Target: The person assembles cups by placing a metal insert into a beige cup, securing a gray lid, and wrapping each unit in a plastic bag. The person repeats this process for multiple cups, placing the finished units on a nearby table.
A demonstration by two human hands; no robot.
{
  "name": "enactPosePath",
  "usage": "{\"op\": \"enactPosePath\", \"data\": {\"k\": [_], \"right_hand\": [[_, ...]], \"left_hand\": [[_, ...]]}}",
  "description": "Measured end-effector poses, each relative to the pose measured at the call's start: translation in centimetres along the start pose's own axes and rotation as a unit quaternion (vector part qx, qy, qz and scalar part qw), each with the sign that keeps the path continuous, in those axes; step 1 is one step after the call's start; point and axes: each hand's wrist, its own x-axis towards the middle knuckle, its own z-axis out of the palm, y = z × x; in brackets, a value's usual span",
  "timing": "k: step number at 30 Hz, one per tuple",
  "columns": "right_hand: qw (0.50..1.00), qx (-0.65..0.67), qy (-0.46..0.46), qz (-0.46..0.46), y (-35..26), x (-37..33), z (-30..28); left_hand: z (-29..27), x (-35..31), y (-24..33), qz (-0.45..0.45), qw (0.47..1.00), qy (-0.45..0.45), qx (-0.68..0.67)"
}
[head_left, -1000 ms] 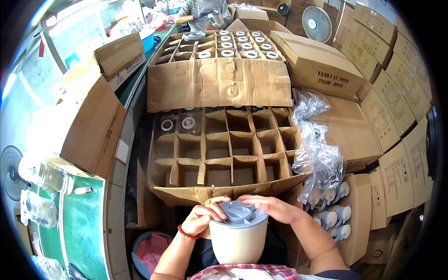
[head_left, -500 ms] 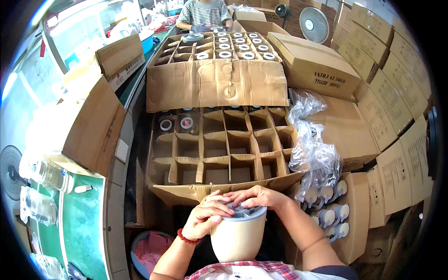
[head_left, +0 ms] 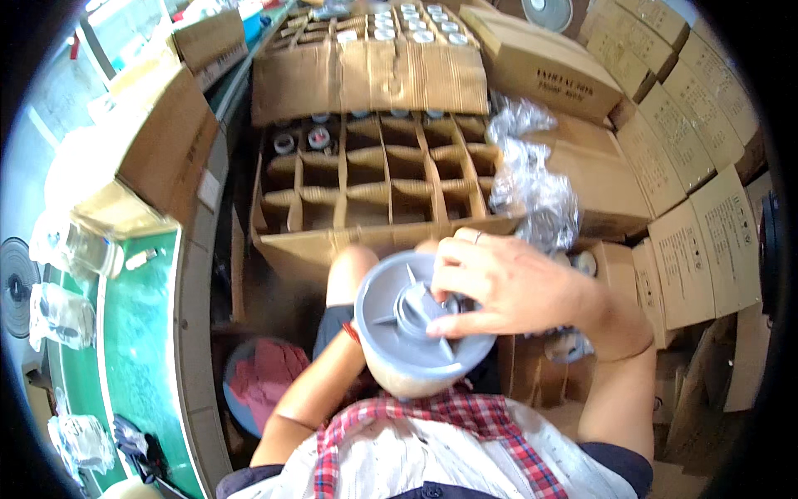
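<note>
Right hand (head_left: 503,283) pinched on the gray knob (head_left: 415,313) of a cream tub (head_left: 405,379).
Tub tipped, close to the shirt (head_left: 416,445), near the big box (head_left: 328,247) with square holes; left hand hidden by the tub, cannot tell if gripping.

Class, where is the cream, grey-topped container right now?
In the head view, the container is just below centre, between the person's shirt and the divided carton, the right hand over its top.
</note>
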Motion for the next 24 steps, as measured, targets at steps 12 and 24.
{"op": "enactPosePath", "data": {"k": [12,24], "right_hand": [[0.966,0.08,-0.064,0.237,1.8,-3.9,2.8],[0.62,0.511,-0.127,0.582,3.9,-14.1,13.6]], "left_hand": [[-2.2,-5.4,-0.4,0.148,0.926,0.131,0.322],[2.6,-11.5,0.5,0.273,0.668,-0.292,0.627]]}}
